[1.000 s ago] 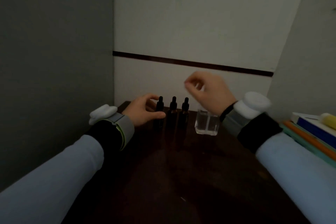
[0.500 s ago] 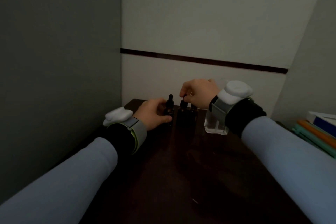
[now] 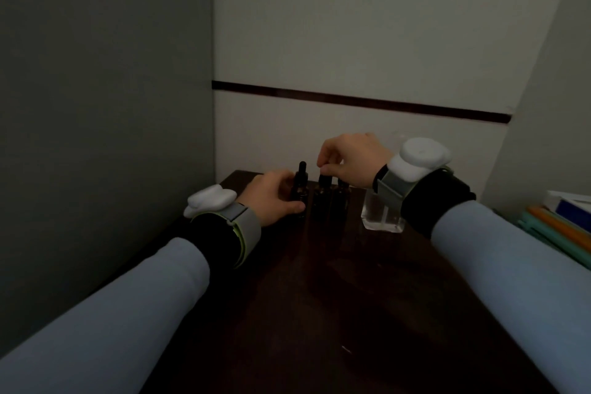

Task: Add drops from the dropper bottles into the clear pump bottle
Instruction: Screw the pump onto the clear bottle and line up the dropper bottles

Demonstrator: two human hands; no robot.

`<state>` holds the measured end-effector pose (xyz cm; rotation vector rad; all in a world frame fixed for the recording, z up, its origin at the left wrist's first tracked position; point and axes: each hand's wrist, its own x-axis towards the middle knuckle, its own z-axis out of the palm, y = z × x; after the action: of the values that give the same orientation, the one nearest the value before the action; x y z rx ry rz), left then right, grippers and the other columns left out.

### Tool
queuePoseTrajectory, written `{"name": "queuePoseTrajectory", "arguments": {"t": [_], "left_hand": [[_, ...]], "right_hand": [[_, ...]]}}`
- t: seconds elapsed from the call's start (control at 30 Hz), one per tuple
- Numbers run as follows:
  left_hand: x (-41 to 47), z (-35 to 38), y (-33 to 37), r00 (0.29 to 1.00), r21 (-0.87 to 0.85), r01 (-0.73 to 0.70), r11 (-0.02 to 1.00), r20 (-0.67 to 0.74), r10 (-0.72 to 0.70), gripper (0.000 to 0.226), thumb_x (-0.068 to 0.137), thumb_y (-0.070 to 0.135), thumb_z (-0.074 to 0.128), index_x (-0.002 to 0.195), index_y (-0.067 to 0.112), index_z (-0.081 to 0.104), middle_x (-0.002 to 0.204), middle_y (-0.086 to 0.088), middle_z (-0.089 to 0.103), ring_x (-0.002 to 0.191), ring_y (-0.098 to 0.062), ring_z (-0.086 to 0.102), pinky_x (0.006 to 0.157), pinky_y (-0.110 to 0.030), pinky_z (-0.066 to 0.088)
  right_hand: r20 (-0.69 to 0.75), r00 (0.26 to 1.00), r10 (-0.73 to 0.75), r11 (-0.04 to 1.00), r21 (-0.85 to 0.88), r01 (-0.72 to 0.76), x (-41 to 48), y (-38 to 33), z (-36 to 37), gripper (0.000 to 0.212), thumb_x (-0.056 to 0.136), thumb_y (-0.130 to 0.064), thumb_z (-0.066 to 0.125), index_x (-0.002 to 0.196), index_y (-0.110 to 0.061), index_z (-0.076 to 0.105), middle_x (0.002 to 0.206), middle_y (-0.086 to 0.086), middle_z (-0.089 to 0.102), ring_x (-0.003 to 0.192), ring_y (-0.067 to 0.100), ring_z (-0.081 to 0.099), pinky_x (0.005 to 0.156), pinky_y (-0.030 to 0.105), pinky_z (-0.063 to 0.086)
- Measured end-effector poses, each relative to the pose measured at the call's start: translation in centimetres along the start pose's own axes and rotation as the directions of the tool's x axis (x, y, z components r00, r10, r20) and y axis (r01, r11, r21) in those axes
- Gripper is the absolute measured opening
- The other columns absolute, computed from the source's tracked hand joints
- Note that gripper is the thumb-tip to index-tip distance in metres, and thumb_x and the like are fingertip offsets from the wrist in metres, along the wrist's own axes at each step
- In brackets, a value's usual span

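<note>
- Right now my left hand [image 3: 275,198] is curled round the left dropper bottle [image 3: 300,190], thumb across its front near the base. My right hand [image 3: 351,158] has its fingertips pinched together on the cap of the middle dropper bottle [image 3: 320,198].
- The clear pump bottle [image 3: 380,217] stands directly below my right wrist and is partly hidden by it. I cannot tell whether its top is on or off.
- My hands are on different bottles. If I twist the middle cap with nothing bracing its body, I judge it could spin or tip against the third dropper bottle [image 3: 342,198], which stands just beside it under my right palm.
- My right wrist band [image 3: 393,189] hangs close over the pump bottle, so a careless swing of that forearm could knock it over.
- The bottles are dark, the table [image 3: 319,313] is dark and the light is dim. I could misjudge where the pipette tip sits and drip onto the wood between my fingertips and my wrist.
- If the pump top is in place, any drops will land on it rather than go inside.
- The books [image 3: 559,224] lie outside my right forearm, leaving little room to pull that elbow away.
</note>
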<state>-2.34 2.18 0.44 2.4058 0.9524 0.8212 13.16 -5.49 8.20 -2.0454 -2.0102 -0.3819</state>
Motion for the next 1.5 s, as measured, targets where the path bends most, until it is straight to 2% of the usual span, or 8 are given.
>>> {"name": "queuePoseTrajectory", "arguments": {"t": [0.17,0.27,0.4,0.53,0.63,0.87,1.27,1.5], "left_hand": [[0.0,0.1,-0.1,1.000,0.013,-0.014,1.000,-0.016,0.014,0.047,0.077,0.030,0.076,0.119,0.020,0.057,0.109,-0.002,0.064,0.102,-0.019,0.060,0.090,-0.033,0.048],[-0.1,0.2,0.0,0.999,0.015,-0.020,1.000,-0.026,0.020,0.046,0.077,0.029,0.076,0.118,0.020,0.058,0.109,-0.002,0.064,0.103,-0.019,0.060,0.090,-0.033,0.048],[-0.1,0.2,0.1,1.000,0.006,-0.013,1.000,-0.020,0.014,0.046,0.075,0.029,0.077,0.117,0.020,0.058,0.104,0.001,0.063,0.101,-0.018,0.060,0.090,-0.033,0.048],[-0.1,0.1,0.1,1.000,0.016,-0.012,1.000,-0.001,0.012,0.051,0.075,0.026,0.078,0.121,0.019,0.056,0.106,0.000,0.062,0.102,-0.018,0.059,0.091,-0.033,0.048],[-0.2,0.1,0.2,1.000,0.006,-0.011,1.000,0.015,0.011,0.051,0.076,0.024,0.077,0.123,0.019,0.056,0.105,0.001,0.061,0.103,-0.019,0.059,0.093,-0.035,0.048],[-0.2,0.2,0.1,1.000,0.008,-0.020,1.000,0.011,0.019,0.051,0.076,0.025,0.077,0.122,0.019,0.057,0.106,-0.001,0.063,0.102,-0.020,0.060,0.092,-0.037,0.048],[-0.2,0.1,0.2,1.000,0.007,-0.021,1.000,0.000,0.021,0.055,0.075,0.024,0.078,0.125,0.018,0.055,0.103,0.001,0.059,0.103,-0.019,0.058,0.093,-0.034,0.047],[-0.2,0.2,-0.1,1.000,0.002,-0.024,1.000,0.021,0.024,0.057,0.073,0.023,0.079,0.125,0.021,0.056,0.103,0.000,0.063,0.099,-0.018,0.062,0.092,-0.034,0.049]], "right_hand": [[0.006,0.999,-0.034,0.996,0.088,0.033,-0.3,0.0,0.1,0.014,0.087,-0.021,0.062,0.099,-0.026,0.066,0.090,-0.010,0.060,0.100,0.016,0.060,0.097,0.035,0.040],[0.002,0.999,-0.039,0.993,0.110,0.039,-0.3,0.0,0.2,0.014,0.086,-0.021,0.063,0.099,-0.026,0.066,0.090,-0.010,0.060,0.100,0.015,0.061,0.097,0.037,0.040],[-0.014,0.999,-0.036,0.991,0.131,0.038,-0.4,0.1,-0.1,0.023,0.089,-0.029,0.059,0.111,-0.026,0.062,0.104,-0.008,0.067,0.103,0.014,0.061,0.098,0.037,0.041],[0.036,0.999,0.004,0.987,-0.163,0.002,-0.4,0.7,-0.6,0.030,0.092,-0.033,0.050,0.120,-0.027,0.058,0.113,-0.007,0.064,0.109,0.018,0.057,0.104,0.036,0.027],[0.104,0.994,0.026,0.956,-0.294,0.006,-0.5,0.9,-0.5,0.023,0.090,-0.031,0.056,0.111,-0.027,0.063,0.110,-0.006,0.066,0.106,0.020,0.059,0.103,0.036,0.025],[0.094,0.995,-0.015,0.976,-0.216,0.035,-0.5,1.2,-0.7,0.015,0.087,-0.025,0.060,0.098,-0.025,0.070,0.104,0.001,0.070,0.100,0.025,0.062,0.093,0.031,0.042],[0.061,0.998,-0.010,0.972,-0.233,0.024,-0.8,0.9,-0.6,0.024,0.089,-0.038,0.058,0.100,-0.020,0.069,0.102,0.005,0.069,0.097,0.027,0.062,0.083,0.031,0.040],[0.021,1.000,0.005,0.969,-0.247,0.000,-1.9,1.0,-1.1,0.034,0.095,-0.045,0.043,0.113,-0.022,0.062,0.109,0.003,0.067,0.102,0.028,0.060,0.093,0.034,0.036]]}}
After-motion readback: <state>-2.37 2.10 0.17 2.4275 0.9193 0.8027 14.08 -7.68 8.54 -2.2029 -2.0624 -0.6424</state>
